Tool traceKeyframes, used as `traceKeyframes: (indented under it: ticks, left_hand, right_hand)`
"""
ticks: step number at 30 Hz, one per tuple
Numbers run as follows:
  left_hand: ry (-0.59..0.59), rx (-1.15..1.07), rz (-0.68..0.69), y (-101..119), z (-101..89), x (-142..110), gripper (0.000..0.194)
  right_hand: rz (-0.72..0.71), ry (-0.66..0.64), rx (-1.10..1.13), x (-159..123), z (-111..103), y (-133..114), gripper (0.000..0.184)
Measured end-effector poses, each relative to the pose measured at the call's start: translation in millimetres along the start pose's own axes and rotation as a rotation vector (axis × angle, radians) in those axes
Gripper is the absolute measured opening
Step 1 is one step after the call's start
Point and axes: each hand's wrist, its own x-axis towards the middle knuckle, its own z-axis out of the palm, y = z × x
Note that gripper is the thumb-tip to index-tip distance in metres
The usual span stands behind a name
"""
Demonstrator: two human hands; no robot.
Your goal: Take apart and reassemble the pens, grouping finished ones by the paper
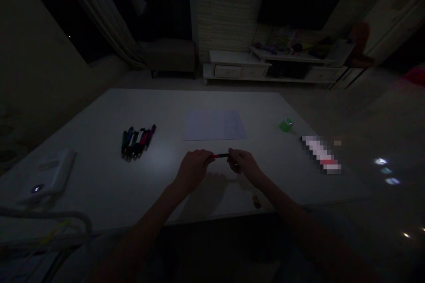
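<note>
**Pen pinched end to end between two hands, over a white table**

The left hand (192, 169) and right hand (244, 166) meet above the near middle of a white table (99, 177), both clenched on one black-and-red pen (221, 155). It lies crosswise, with each hand's fingers closed on one end, a hold that seems suited to twisting or pulling the barrel. At 10 o'clock from the hands, a row of marker pens (137, 142) lies side by side, tips toward the person, loose rather than in a cup, which keeps them easy to reach. A sheet of paper (214, 124) lies flat at 12 o'clock. At 2 o'clock stands a small green cylinder (286, 124); whether it holds anything cannot be told. A pixelated object (321, 154) lies at 3 o'clock, a white box-shaped device (49, 172) at 9 o'clock, and a tiny dark item (256, 201) at 5 o'clock.
</note>
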Motion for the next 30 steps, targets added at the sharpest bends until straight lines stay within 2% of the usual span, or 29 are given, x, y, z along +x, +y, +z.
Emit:
traceKeyframes:
  ticks: [5,15,30]
  left_hand:
    - [-0.009,0.099,0.019,-3.4,1.8,-2.0,0.015]
    - [-0.019,0.152,0.053,-1.8,3.8,-4.3,0.013]
    - [-0.044,0.178,0.018,-3.4,5.4,-3.7,0.012]
  right_hand:
    - [-0.039,-0.050,-0.077,1.6,-5.6,-2.3,0.034]
    - [-0.084,-0.057,-0.140,4.6,-9.1,1.5,0.030]
    - [-0.039,-0.070,-0.123,8.1,-7.7,7.7,0.032]
